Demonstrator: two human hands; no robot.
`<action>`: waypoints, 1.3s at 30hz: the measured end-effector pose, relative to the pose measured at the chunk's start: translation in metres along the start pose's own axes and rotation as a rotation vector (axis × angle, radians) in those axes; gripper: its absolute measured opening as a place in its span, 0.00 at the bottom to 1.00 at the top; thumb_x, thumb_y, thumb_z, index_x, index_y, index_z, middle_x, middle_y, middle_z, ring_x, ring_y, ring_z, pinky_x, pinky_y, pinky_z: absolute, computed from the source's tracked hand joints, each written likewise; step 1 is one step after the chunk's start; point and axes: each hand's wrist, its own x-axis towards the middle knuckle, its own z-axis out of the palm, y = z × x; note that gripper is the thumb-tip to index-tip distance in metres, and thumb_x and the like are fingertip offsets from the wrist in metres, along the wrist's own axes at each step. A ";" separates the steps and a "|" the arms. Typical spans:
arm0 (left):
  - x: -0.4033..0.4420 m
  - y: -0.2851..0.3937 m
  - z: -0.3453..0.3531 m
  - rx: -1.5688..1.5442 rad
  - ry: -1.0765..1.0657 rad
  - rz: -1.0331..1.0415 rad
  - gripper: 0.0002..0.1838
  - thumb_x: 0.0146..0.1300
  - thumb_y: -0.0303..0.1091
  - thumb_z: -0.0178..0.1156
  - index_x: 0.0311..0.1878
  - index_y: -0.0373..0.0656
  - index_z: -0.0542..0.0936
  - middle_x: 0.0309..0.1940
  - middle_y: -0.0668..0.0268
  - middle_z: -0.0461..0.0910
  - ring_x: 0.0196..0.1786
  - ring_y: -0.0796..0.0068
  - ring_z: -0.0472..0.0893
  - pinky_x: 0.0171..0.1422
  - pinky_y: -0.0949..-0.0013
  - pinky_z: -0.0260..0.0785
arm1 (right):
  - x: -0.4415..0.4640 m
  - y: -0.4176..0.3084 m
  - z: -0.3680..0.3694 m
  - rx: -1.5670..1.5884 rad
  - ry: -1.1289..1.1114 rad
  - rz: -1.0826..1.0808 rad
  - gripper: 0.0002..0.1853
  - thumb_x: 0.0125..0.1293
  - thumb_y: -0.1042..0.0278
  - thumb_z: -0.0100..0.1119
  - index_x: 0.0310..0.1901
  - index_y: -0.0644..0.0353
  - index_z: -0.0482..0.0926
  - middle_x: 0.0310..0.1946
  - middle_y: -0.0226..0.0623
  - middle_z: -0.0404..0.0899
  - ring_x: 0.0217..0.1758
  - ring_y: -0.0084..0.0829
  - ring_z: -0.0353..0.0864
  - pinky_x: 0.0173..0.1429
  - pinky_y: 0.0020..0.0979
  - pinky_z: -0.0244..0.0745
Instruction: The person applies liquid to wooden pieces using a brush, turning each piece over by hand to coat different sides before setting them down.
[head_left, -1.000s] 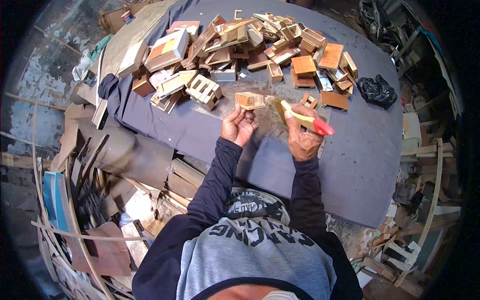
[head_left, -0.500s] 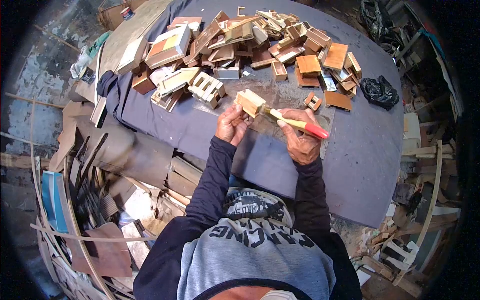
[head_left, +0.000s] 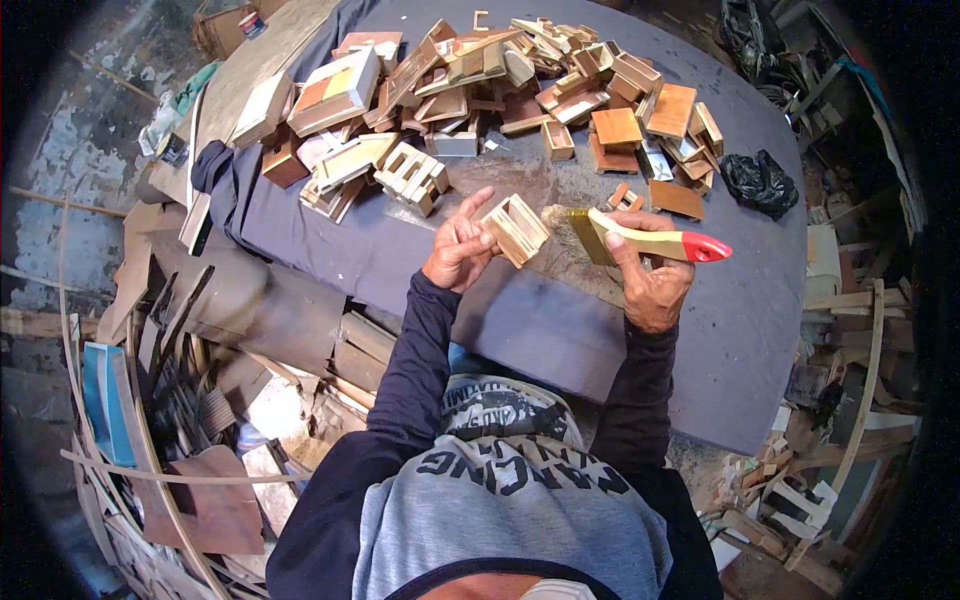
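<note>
A small slatted wooden box (head_left: 517, 231) is pinched in my left hand (head_left: 461, 247), held above the cloth-covered table with its grooved side showing. My index finger points up and away from it. My right hand (head_left: 657, 283) grips a paintbrush (head_left: 655, 243) by its pale handle, whose end is red. The bristles point left towards the box, with a small gap between them. Just behind the brush, a little slatted wooden piece (head_left: 627, 197) lies on the table, partly hidden.
Beyond my hands a heap of small wooden boxes (head_left: 455, 75) covers the far part of the table (head_left: 560, 330). A black plastic bag (head_left: 759, 185) sits at the right. Wood scraps (head_left: 200, 400) and a blue box (head_left: 108, 397) clutter the floor at left.
The brush has moved right, away from the wooden box, and its flat side now shows. My left hand has turned the box so its grooved side faces up, and the index finger has lifted.
</note>
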 end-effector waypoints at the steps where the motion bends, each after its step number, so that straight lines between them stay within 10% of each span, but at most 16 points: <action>1: 0.001 -0.002 -0.012 0.047 -0.049 -0.004 0.48 0.56 0.23 0.65 0.74 0.32 0.46 0.53 0.55 0.77 0.60 0.62 0.77 0.68 0.60 0.64 | 0.000 0.001 0.000 0.003 0.009 -0.013 0.08 0.61 0.75 0.66 0.41 0.64 0.81 0.39 0.36 0.84 0.43 0.25 0.81 0.51 0.28 0.75; 6: 0.002 0.002 0.001 0.158 -0.045 -0.024 0.51 0.55 0.21 0.66 0.75 0.31 0.41 0.39 0.60 0.81 0.52 0.65 0.81 0.64 0.63 0.66 | 0.002 0.002 0.000 -0.019 0.001 -0.047 0.08 0.61 0.76 0.66 0.41 0.64 0.81 0.39 0.36 0.84 0.44 0.25 0.81 0.52 0.28 0.75; 11: 0.005 0.005 0.027 0.282 0.002 -0.055 0.51 0.55 0.22 0.67 0.74 0.32 0.42 0.57 0.47 0.76 0.57 0.63 0.79 0.66 0.62 0.66 | 0.019 0.005 0.002 -0.277 -0.172 -0.371 0.09 0.55 0.77 0.68 0.39 0.62 0.82 0.38 0.38 0.85 0.41 0.35 0.82 0.49 0.34 0.75; 19: 0.004 0.009 0.036 0.487 0.019 0.024 0.53 0.55 0.19 0.68 0.74 0.38 0.39 0.64 0.41 0.68 0.62 0.59 0.75 0.64 0.61 0.70 | 0.017 0.016 0.000 -0.170 -0.198 -0.290 0.09 0.56 0.77 0.68 0.40 0.62 0.81 0.40 0.38 0.85 0.43 0.34 0.82 0.50 0.35 0.75; 27: 0.000 0.001 0.016 0.018 -0.010 0.006 0.41 0.62 0.27 0.62 0.73 0.35 0.49 0.61 0.49 0.72 0.61 0.61 0.75 0.67 0.57 0.65 | 0.014 0.015 -0.007 0.162 0.054 -0.083 0.07 0.62 0.77 0.64 0.41 0.65 0.79 0.40 0.42 0.83 0.48 0.30 0.80 0.68 0.37 0.65; 39: 0.008 -0.031 0.000 -0.398 0.112 -0.021 0.22 0.69 0.38 0.54 0.64 0.41 0.71 0.57 0.59 0.77 0.55 0.65 0.75 0.59 0.53 0.67 | 0.004 0.015 0.009 0.097 0.148 -0.115 0.08 0.61 0.77 0.65 0.42 0.65 0.79 0.42 0.41 0.83 0.48 0.31 0.81 0.59 0.33 0.72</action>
